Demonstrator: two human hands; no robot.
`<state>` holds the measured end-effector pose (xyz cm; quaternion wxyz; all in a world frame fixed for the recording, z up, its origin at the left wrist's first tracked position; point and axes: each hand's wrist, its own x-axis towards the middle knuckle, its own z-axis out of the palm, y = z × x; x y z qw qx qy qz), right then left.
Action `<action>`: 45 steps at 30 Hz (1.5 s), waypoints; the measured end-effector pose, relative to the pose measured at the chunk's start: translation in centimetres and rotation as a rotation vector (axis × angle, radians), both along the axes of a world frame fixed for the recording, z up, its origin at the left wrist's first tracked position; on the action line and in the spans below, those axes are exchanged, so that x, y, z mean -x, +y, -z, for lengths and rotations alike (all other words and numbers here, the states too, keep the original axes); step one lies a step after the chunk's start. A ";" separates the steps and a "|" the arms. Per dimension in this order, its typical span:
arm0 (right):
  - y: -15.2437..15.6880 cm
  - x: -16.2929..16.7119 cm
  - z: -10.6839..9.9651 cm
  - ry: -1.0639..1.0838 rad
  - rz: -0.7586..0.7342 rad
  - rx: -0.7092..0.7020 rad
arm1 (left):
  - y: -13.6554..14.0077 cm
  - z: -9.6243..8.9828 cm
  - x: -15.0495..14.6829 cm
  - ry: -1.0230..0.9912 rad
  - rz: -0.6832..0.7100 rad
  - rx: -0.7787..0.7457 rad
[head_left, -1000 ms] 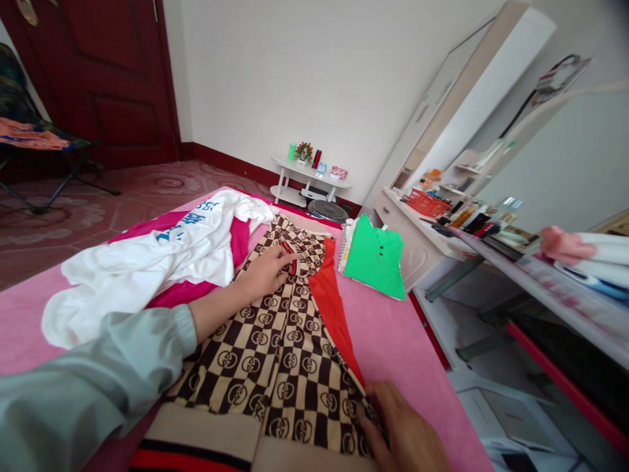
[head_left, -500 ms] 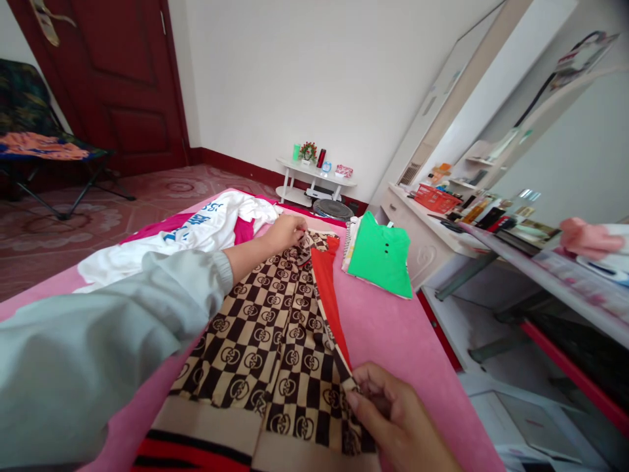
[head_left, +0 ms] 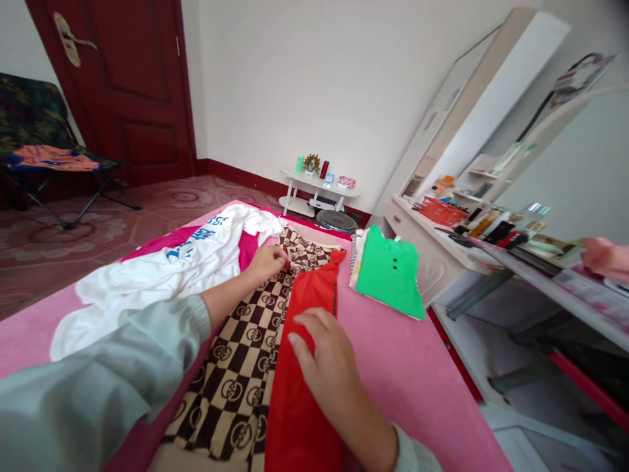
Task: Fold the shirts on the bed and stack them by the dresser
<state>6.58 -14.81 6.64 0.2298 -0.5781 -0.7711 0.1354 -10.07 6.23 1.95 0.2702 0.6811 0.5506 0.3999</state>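
Note:
A garment in brown-and-beige check (head_left: 250, 334) lies lengthwise on the pink bed cover (head_left: 383, 367). Its right part is turned over inward and shows a plain red face (head_left: 304, 380); whether it is a top or trousers I cannot tell. My left hand (head_left: 268, 263) is at its upper part, fingers closed in a pinch on the checked cloth. Over the red part my right hand (head_left: 327, 360) is open, fingers apart, holding nothing. To the left lies a rumpled white shirt (head_left: 196, 255) with blue lettering. A folded green garment (head_left: 390, 272) rests on the right atop other folded cloth.
Beyond the bed stands a small white shelf table (head_left: 319, 181) with a potted plant (head_left: 311, 164). A dressing table (head_left: 432, 239) with a red basket (head_left: 442, 211) and bottles runs along the right. At left, a folding chair (head_left: 59, 160) stands by the dark red door (head_left: 118, 85).
The garment's right edge has been turned over to the left, exposing a wide red strip. My right hand has let go of that edge and moved up and left. My left hand has shifted slightly down-left.

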 end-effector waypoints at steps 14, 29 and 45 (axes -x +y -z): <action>2.0 0.2 4.9 -0.175 -0.139 0.053 | 6.3 -0.2 -2.9 0.180 -0.117 0.223; 2.1 0.4 5.3 -0.139 -0.102 0.061 | 6.3 -3.2 -2.8 0.546 -0.192 -0.210; 2.3 -0.4 4.1 -0.067 -0.110 0.098 | 0.7 2.0 -6.5 0.613 0.095 -0.050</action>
